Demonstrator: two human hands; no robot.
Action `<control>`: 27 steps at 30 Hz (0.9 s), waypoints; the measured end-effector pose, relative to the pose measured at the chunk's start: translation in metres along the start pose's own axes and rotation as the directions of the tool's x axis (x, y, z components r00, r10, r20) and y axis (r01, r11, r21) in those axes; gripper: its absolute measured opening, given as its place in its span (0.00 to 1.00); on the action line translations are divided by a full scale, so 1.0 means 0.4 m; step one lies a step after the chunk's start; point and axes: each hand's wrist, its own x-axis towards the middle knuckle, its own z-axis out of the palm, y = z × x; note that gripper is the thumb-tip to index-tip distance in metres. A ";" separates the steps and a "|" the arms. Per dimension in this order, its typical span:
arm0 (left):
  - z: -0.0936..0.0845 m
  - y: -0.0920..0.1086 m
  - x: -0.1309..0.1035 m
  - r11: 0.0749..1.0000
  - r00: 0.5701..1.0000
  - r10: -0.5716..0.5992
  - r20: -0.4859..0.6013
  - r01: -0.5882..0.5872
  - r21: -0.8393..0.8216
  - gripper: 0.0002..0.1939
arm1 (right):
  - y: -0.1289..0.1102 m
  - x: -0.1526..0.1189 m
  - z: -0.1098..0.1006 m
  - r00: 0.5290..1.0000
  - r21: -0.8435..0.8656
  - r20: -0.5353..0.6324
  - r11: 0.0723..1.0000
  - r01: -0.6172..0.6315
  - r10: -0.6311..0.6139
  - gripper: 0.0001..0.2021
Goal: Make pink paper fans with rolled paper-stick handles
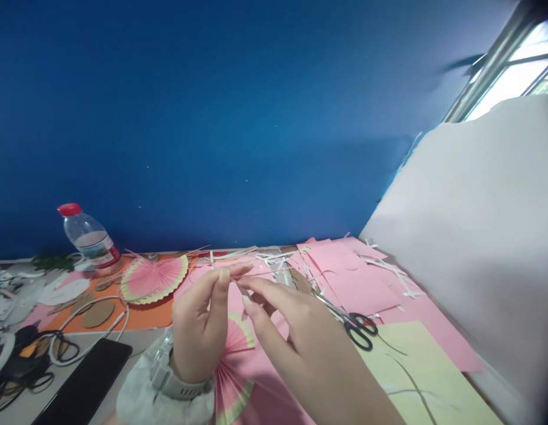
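My left hand (pixel 200 327), with a watch (pixel 176 375) on its wrist, is raised over the table with thumb and fingers pinched together. A thin pink paper strip (pixel 261 273) runs out from its fingertips towards the right. My right hand (pixel 295 324) meets it there, thumb and index finger closed on the strip near the left fingertips. The strip's part between the fingers is mostly hidden. Below the hands lie pleated pink paper fans (pixel 233 389) with yellow-green edges, partly covered by my hands. Another such fan (pixel 154 280) rests to the left on orange paper (pixel 145 319).
Black-handled scissors (pixel 357 330) lie right of my hands, beside pink sheets (pixel 348 277) and a pale yellow sheet (pixel 424 366). White paper scraps (pixel 274 260) litter the back. At left are a bottle (pixel 92 239), a black phone (pixel 85 383), cardboard discs (pixel 99 314) and cables (pixel 30 354).
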 end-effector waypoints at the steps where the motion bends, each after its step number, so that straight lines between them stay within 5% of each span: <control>1: -0.004 0.000 0.004 1.000 1.000 0.019 -0.023 -0.019 0.015 0.12 | -0.002 -0.001 -0.003 1.000 0.013 0.020 1.000 0.000 -0.001 0.15; 7: -0.012 0.007 0.015 0.996 0.995 0.063 -0.079 -0.058 0.064 0.12 | -0.005 -0.002 -0.012 0.996 0.091 0.085 0.995 -0.046 0.038 0.17; 12: -0.011 0.009 0.016 0.999 0.996 0.023 -0.088 -0.020 0.026 0.12 | 0.002 0.002 -0.011 0.993 0.137 -0.012 0.984 -0.115 0.118 0.09; 15: -0.009 0.014 0.012 0.999 0.997 -0.031 -0.075 0.030 -0.014 0.12 | 0.005 0.007 -0.011 0.989 0.160 -0.014 0.976 -0.146 0.150 0.04; 27: 0.016 -0.011 0.025 0.876 0.932 -0.347 0.104 0.362 -0.320 0.13 | 0.032 0.032 0.011 0.984 -0.033 -0.092 0.987 -0.158 0.154 0.09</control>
